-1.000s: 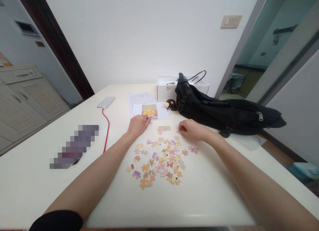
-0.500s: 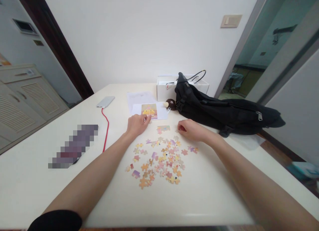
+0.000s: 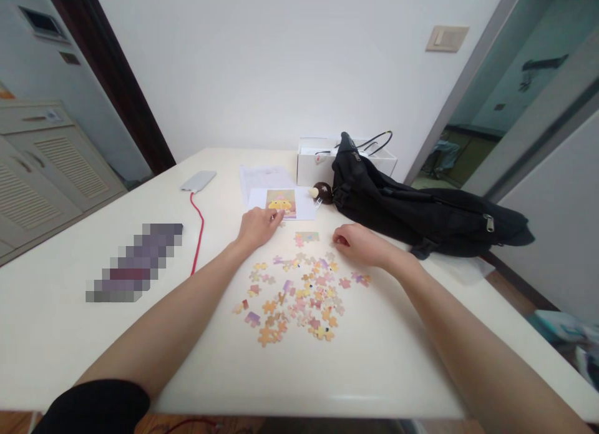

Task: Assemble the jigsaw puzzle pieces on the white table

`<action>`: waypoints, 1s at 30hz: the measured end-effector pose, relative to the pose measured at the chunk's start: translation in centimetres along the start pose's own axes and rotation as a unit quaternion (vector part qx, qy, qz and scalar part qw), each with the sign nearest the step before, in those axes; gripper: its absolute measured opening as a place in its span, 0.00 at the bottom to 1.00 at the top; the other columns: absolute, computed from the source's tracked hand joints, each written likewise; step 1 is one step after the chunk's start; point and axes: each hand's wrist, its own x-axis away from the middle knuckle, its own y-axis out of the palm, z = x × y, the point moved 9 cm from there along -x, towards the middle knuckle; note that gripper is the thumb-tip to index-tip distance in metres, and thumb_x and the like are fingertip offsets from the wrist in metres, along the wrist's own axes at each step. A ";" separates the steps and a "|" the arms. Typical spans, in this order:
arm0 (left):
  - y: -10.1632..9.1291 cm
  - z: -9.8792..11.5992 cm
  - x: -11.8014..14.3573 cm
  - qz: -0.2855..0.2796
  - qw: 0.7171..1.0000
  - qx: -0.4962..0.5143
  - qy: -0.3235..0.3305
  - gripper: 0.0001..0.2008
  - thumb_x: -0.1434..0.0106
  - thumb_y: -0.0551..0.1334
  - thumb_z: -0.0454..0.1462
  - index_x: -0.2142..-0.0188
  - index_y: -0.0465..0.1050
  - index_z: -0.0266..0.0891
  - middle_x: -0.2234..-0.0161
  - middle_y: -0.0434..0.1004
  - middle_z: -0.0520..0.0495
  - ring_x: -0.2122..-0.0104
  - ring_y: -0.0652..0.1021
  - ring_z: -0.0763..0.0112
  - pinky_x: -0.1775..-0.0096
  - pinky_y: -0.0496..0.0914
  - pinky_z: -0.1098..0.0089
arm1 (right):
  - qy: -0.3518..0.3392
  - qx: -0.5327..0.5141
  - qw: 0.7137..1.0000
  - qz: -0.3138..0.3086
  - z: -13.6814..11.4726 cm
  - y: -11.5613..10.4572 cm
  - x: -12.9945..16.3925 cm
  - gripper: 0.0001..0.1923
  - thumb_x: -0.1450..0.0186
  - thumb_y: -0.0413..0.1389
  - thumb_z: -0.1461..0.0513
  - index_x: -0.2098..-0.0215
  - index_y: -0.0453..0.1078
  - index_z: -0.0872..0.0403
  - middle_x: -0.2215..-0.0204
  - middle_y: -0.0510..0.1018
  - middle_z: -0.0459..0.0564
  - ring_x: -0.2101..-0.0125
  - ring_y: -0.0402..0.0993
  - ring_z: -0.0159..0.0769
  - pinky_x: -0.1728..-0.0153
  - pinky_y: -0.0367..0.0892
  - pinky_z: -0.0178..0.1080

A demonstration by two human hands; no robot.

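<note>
My left hand [image 3: 261, 226] rests on the table with its fingers curled at the lower edge of a picture card [image 3: 281, 203] showing a yellow figure. A small puzzle piece [image 3: 282, 224] shows at its fingertips. To the right, my right hand [image 3: 358, 243] is closed, thumb against fingers; whatever it may pinch is too small to make out. Between the hands lies a short joined strip of puzzle pieces [image 3: 307, 236]. Nearer to me, loose puzzle pieces [image 3: 299, 303] in orange, pink, yellow and purple are spread over the white table [image 3: 374, 371].
A black bag [image 3: 421, 209] lies at the right, before a white box [image 3: 313, 168] with cables. A brown round trinket [image 3: 322, 193] sits beside it. Left are a white power bank [image 3: 199, 181] with a red cable [image 3: 202, 228] and a pixelated dark object [image 3: 140, 259]. Papers [image 3: 255, 175] lie behind the card.
The view has shifted slightly, so the table's front edge shows higher. Both hands stay nearly in place, and the puzzle pieces look unmoved.
</note>
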 end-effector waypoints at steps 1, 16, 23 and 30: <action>0.1 0.2 0.0 -0.001 1.000 0.006 0.012 0.27 0.29 0.45 0.50 0.67 0.78 0.41 0.70 0.77 0.42 0.67 0.76 0.61 0.69 0.60 0.67 | -0.002 0.000 1.000 -0.001 -0.1 0.0 0.0 0.08 0.39 0.54 0.69 0.67 0.75 0.56 0.68 0.79 0.54 0.68 0.71 0.38 0.67 0.60 0.36; 0.1 0.5 -0.1 0.017 0.991 0.110 0.074 0.26 0.29 0.46 0.47 0.76 0.71 0.38 0.77 0.72 0.47 0.76 0.68 0.69 0.69 0.55 0.68 | 0.001 0.002 1.000 0.007 -0.6 -0.2 0.0 0.06 0.39 0.54 0.69 0.68 0.73 0.56 0.69 0.77 0.53 0.70 0.69 0.36 0.70 0.58 0.35; 0.4 0.2 -0.3 0.030 0.982 0.164 0.083 0.25 0.30 0.49 0.48 0.78 0.69 0.36 0.80 0.68 0.48 0.78 0.65 0.71 0.71 0.52 0.68 | -0.013 0.028 1.000 -0.001 -1.2 0.2 0.0 0.08 0.37 0.52 0.67 0.68 0.73 0.57 0.68 0.77 0.55 0.68 0.70 0.37 0.68 0.58 0.35; 0.2 0.2 -0.4 0.034 0.977 0.196 0.080 0.23 0.32 0.53 0.47 0.78 0.71 0.35 0.82 0.64 0.50 0.79 0.62 0.74 0.72 0.51 0.69 | -0.017 0.025 1.000 0.005 -1.5 0.1 0.1 0.08 0.37 0.52 0.66 0.69 0.74 0.56 0.68 0.78 0.55 0.69 0.71 0.38 0.68 0.58 0.36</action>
